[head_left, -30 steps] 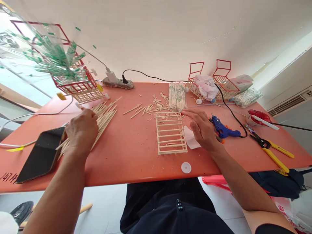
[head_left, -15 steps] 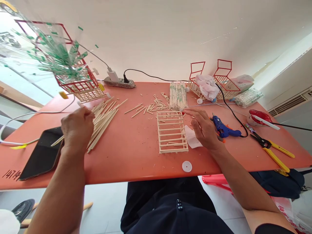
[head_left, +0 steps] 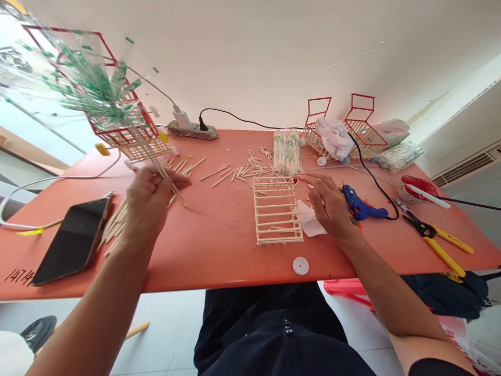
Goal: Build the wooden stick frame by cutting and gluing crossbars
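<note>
Thin wooden sticks are pinched in my left hand, slanting across its fingers; I cannot tell exactly how many. Beneath and beside that hand lies a pile of loose sticks, partly hidden by it. My right hand rests on the table with fingers stretched out, holding nothing. Its fingertips are close to the top right corner of a ladder-like stick frame, which lies flat. A piece of white paper sits between the frame and my right palm.
A blue glue gun, yellow-handled pliers and a red-stained cup are at the right. Stick models stand behind. A phone lies left, a power strip at the back, a white disc near the front edge.
My left hand has moved right from the left side of the pile and now holds sticks raised at a slant. My right hand and the frame have stayed in place.
</note>
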Demonstrator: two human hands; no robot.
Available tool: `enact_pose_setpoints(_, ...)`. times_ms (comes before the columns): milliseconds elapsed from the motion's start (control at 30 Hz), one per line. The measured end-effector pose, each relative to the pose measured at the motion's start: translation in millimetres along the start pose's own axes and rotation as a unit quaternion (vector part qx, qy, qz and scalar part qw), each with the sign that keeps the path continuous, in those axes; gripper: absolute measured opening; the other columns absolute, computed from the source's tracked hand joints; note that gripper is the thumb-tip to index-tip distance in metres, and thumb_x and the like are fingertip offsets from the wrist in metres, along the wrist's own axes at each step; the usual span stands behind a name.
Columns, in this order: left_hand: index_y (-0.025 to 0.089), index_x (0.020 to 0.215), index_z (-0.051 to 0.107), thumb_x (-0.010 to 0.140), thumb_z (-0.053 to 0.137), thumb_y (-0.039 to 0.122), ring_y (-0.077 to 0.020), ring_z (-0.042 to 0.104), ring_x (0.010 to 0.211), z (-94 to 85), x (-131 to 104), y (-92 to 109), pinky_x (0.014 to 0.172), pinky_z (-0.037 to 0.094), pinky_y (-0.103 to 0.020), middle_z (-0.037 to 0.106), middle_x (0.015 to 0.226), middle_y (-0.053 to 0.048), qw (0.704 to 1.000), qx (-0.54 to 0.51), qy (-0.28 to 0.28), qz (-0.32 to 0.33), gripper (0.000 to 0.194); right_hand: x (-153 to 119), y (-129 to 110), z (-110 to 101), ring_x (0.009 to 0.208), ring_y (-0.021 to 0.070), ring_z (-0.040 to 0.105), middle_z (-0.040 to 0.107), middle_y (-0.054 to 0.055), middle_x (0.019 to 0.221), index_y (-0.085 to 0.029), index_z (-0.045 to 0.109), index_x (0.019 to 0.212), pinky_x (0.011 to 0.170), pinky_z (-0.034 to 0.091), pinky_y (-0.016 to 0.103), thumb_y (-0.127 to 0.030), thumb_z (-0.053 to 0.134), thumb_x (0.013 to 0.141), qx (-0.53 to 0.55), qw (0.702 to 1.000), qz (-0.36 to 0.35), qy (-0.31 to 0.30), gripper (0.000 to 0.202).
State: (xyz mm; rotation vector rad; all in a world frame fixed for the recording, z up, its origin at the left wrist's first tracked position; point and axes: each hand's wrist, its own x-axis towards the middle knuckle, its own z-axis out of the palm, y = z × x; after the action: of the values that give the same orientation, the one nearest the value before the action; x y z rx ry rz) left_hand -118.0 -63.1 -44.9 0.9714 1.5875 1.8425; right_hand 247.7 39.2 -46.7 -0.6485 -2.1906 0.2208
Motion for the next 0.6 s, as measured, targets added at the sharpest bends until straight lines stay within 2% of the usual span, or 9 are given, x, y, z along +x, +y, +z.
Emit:
enact_pose_setpoints(33, 0.021, 0.096, 0.063, 0.089, 0.081, 0.019, -0.0145, 0.076, 0.083, -2.1, 0, -6, 0.108, 0.060, -0.042, 0.077, 0.081, 0.006, 1.000, -0.006, -0.006, -0.018, 0.020, 0, 0, 0, 0.133, 0.0278, 0.068, 0.077, 0.012, 0.137, -0.024, 0.070, 0.140, 0.114, 0.053, 0.047, -0.039, 0.042, 0.117, -0.001, 1.000, 0.003, -0.002, 0.039)
enact_pose_setpoints(167, 0.021, 0.093, 0.063, 0.086, 0.085, 0.020, -0.0142, 0.076, 0.087, -5.9, 1, -12, 0.112, 0.059, -0.041, 0.079, 0.084, 0.006, 0.999, -0.044, -0.003, 0.006, 0.023, -1, 0, 1, 0.134, 0.0285, 0.068, 0.077, 0.012, 0.138, -0.025, 0.069, 0.141, 0.116, 0.053, 0.049, -0.041, 0.041, 0.116, -0.001, 1.000, 0.013, -0.005, 0.040)
enact_pose_setpoints(300, 0.020, 0.092, 0.066, 0.085, 0.088, 0.026, -0.0174, 0.080, 0.096, -3.9, -1, -13, 0.115, 0.058, -0.044, 0.083, 0.091, 0.001, 0.998, -0.030, -0.032, -0.048, 0.024, 0, 0, 0, 0.131, 0.0279, 0.069, 0.077, 0.013, 0.136, -0.024, 0.069, 0.140, 0.113, 0.053, 0.048, -0.039, 0.042, 0.116, -0.002, 1.000, 0.007, -0.002, 0.039)
enact_pose_setpoints(400, 0.020, 0.091, 0.064, 0.079, 0.093, 0.032, -0.0213, 0.081, 0.099, -2.0, 0, -15, 0.112, 0.060, -0.048, 0.084, 0.092, -0.001, 0.996, -0.041, -0.040, -0.063, 0.034, 1, 0, -1, 0.131, 0.0284, 0.069, 0.077, 0.012, 0.137, -0.025, 0.069, 0.141, 0.113, 0.053, 0.048, -0.041, 0.041, 0.116, -0.004, 1.000, 0.013, -0.008, 0.041)
enact_pose_setpoints(500, 0.021, 0.094, 0.063, 0.075, 0.097, 0.037, -0.0243, 0.083, 0.099, 6.1, 4, -6, 0.109, 0.063, -0.051, 0.085, 0.093, -0.003, 0.991, -0.082, -0.082, -0.071, 0.042, 1, -1, 0, 0.131, 0.0283, 0.069, 0.077, 0.012, 0.137, -0.025, 0.070, 0.139, 0.114, 0.053, 0.048, -0.042, 0.040, 0.117, 0.001, 1.000, 0.020, -0.011, 0.041)
enact_pose_setpoints(600, 0.019, 0.095, 0.065, 0.078, 0.097, 0.035, -0.0245, 0.084, 0.095, 27.4, 10, 14, 0.108, 0.063, -0.051, 0.085, 0.093, -0.007, 0.981, -0.099, -0.147, -0.079, 0.039, 1, -1, 2, 0.124, 0.0264, 0.072, 0.080, 0.011, 0.128, -0.025, 0.072, 0.131, 0.108, 0.055, 0.044, -0.040, 0.043, 0.116, 0.011, 1.000, 0.022, 0.006, 0.036)
